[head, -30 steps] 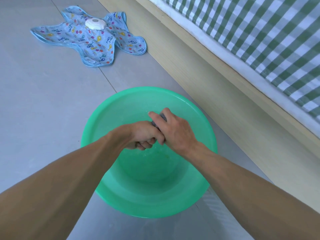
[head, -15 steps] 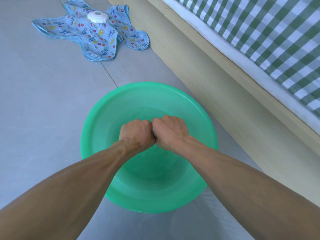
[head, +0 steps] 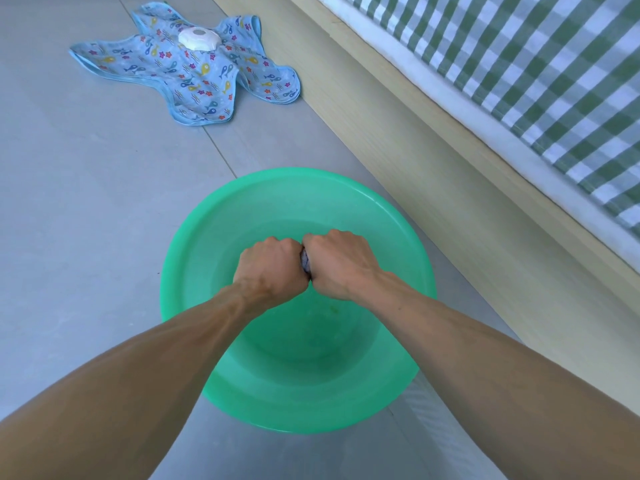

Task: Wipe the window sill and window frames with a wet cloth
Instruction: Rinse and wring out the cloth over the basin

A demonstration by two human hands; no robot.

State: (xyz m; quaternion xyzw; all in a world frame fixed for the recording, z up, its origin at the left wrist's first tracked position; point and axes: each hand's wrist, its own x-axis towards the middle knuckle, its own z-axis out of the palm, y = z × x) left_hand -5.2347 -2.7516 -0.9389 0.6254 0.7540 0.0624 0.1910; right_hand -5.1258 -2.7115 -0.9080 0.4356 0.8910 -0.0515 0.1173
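A round green basin (head: 207, 258) stands on the grey tiled floor in the middle of the view. Above its centre my left hand (head: 272, 270) and my right hand (head: 337, 263) are fists pressed knuckle to knuckle. Both grip a small wet greyish cloth (head: 305, 263), and only a sliver of it shows between them. No window sill or window frame is in view.
A blue star-shaped fabric mat with a fish print (head: 187, 71) lies on the floor at the back left, with a white round object (head: 199, 39) on top. A light wooden bed frame (head: 450, 161) with green checked bedding (head: 519, 64) runs along the right.
One second ago my right hand lay over my left with the cloth between them. Now both are tight fists side by side on the cloth, and the view has shifted slightly.
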